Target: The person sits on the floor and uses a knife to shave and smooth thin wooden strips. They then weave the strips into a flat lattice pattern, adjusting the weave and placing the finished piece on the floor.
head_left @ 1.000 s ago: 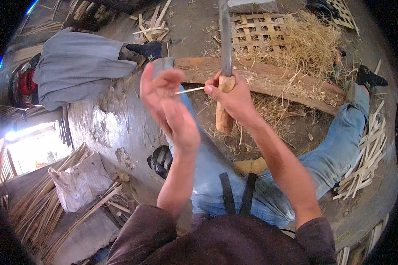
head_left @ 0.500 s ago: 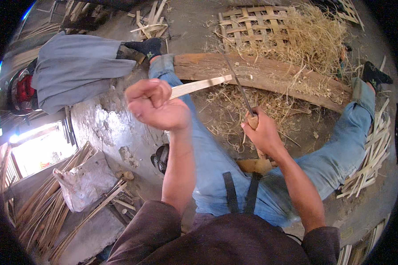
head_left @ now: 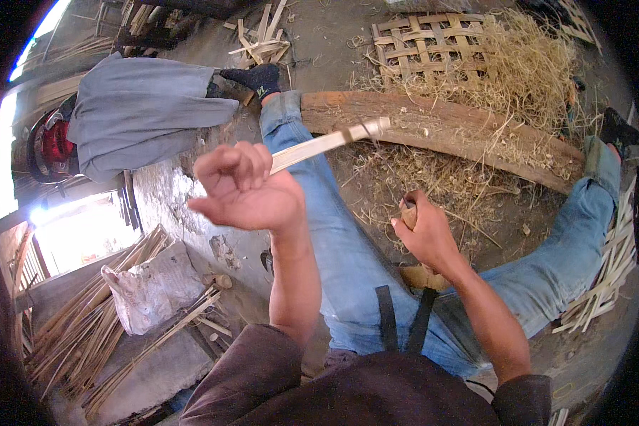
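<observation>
My left hand (head_left: 252, 186) is raised at left of the middle, palm partly up. Its fingers curl round a pale, flat strip of wood or bamboo (head_left: 312, 148), while the thumb sticks out to the side. The strip points right and slightly upward, with a dark band near its far end. My right hand (head_left: 431, 231) is lower and to the right, wrapped round the wooden handle (head_left: 409, 214) of a knife. I can barely make out the blade from this angle. A light brown wooden piece (head_left: 426, 277) lies between my thighs, below the right wrist.
A long wooden plank (head_left: 433, 128) lies across between my feet, littered with shavings. Beyond it sit a woven slatted panel (head_left: 433, 46) and a heap of fine shavings (head_left: 529, 67). Strips (head_left: 600, 273) lie beside my right leg. At left are a whitish sack (head_left: 153, 287) and long bundled strips (head_left: 85, 319).
The whole view has shifted slightly. The strip's far end tilts higher, and my left thumb now stretches outward. The knife blade, earlier a long dark line beside the strip's end, hardly shows now.
</observation>
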Demonstrator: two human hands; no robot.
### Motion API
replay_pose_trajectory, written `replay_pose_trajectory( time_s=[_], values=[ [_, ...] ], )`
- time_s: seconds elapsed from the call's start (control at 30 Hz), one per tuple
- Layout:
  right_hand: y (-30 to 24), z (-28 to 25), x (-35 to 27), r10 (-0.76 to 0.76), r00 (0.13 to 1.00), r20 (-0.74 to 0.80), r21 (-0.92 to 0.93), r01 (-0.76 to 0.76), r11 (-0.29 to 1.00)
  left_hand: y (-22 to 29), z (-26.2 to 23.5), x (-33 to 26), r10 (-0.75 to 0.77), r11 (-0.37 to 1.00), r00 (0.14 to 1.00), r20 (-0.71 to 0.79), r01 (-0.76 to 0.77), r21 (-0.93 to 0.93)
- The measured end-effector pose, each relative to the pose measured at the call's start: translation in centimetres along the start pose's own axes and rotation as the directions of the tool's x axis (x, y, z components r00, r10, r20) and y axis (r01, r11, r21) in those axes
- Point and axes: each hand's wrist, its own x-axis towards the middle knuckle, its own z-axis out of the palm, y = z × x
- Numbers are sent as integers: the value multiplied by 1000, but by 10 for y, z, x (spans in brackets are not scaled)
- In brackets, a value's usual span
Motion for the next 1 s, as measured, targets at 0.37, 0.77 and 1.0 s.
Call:
replay_pose_trajectory(
  time_s=[0.37, 0.77, 1.0],
  values=[
    [12, 10, 6, 51, 996, -71, -141, -61, 988, -11, 12, -14, 46, 984, 989, -139, -21, 176],
    [-44, 54, -2, -47, 997, 62, 237, 31, 971, -8, 32, -18, 89, 920, 916, -390, 74, 385],
    [-33, 62, 13, -66, 998, 4, 167, 64, 984, -14, 32, -17, 61, 915, 895, -441, 126, 384]
  ],
)
